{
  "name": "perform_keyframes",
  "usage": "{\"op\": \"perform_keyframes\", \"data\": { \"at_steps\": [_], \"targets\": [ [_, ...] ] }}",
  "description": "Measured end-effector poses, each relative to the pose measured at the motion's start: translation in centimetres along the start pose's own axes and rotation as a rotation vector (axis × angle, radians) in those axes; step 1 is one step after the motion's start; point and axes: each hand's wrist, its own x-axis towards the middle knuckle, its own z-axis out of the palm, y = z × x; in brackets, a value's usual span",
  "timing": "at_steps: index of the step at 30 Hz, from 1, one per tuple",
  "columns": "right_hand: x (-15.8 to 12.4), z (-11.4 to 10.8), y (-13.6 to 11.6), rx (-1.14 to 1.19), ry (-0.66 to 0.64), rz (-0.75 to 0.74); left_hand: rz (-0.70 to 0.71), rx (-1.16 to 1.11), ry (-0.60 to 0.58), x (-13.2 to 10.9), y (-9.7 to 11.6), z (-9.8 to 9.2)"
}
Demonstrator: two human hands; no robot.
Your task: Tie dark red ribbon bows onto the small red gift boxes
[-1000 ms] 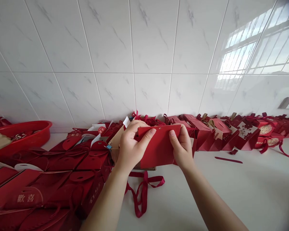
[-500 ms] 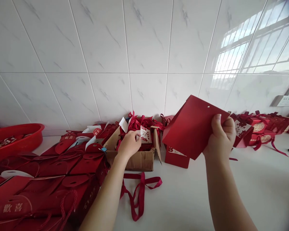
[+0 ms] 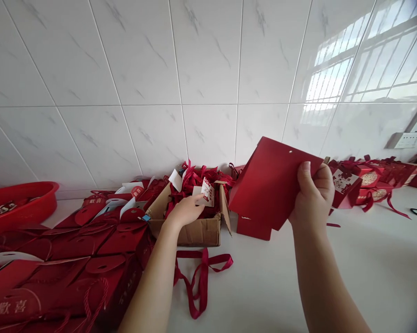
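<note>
My right hand [image 3: 312, 192] grips a red paper gift box [image 3: 269, 185] by its right edge, thumb on the face and fingers behind. A small hole shows near its top edge. In the open cardboard box [image 3: 201, 233], my left hand [image 3: 183, 212] is closed at the fingertips on a small white card with red print [image 3: 207, 192]; a pale panel stands beside the card's printed face. Dark red ribbons [image 3: 194, 178] heap up behind the card. Part of another red box [image 3: 253, 227] shows below the held one.
Flat red gift boxes [image 3: 69, 268] with looped cords cover the left side. A red plastic basin [image 3: 38, 194] stands behind them. A loose ribbon [image 3: 203, 282] lies on the white table [image 3: 257, 286]. Finished-looking red boxes with bows [image 3: 370, 178] line the tiled wall at right.
My left fingers have straightened somewhat, and the card has tilted, with a pale panel now showing beside it. The held red box has shifted slightly left in view.
</note>
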Motion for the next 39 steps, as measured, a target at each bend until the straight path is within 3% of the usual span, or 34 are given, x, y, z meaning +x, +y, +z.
{"op": "perform_keyframes", "data": {
  "at_steps": [3, 7, 12, 16, 20, 24, 27, 32, 35, 39],
  "targets": [
    [0.0, -0.1, 0.0, 0.006, 0.000, 0.011, -0.044, -0.125, 0.054, 0.4, 0.3, -0.1],
    [0.1, -0.3, 0.2, -0.006, -0.006, 0.007, -0.042, -0.313, 0.217, 0.6, 1.3, -1.0],
    [0.3, -0.4, 0.4, -0.028, 0.003, -0.014, 0.023, -0.511, 0.345, -1.2, 5.0, -3.5],
    [0.2, -0.4, 0.7, -0.097, -0.071, -0.035, -0.015, -0.747, 0.245, -3.7, 8.4, -5.5],
    [-0.7, 0.2, 0.8, -0.250, -0.297, -0.027, -0.069, -0.783, 0.129, -5.6, 10.0, -6.3],
    [-2.3, 1.1, 0.7, -0.314, -0.567, 0.004, 0.056, -0.792, 0.030, -6.3, 10.4, -6.3],
    [-3.2, 1.5, 0.7, -0.342, -0.696, -0.016, 0.152, -0.752, -0.067, -6.3, 10.4, -6.0],
    [-3.4, 1.4, 0.3, -0.333, -0.750, -0.050, 0.151, -0.564, -0.154, -6.1, 9.6, -5.1],
    [-3.5, 1.4, -0.3, -0.297, -0.762, -0.062, 0.166, -0.413, -0.134, -6.1, 9.4, -4.3],
    [-4.0, 1.5, -1.2, -0.226, -0.764, -0.027, 0.185, -0.378, -0.158, -6.2, 9.9, -3.4]
  ]
}}
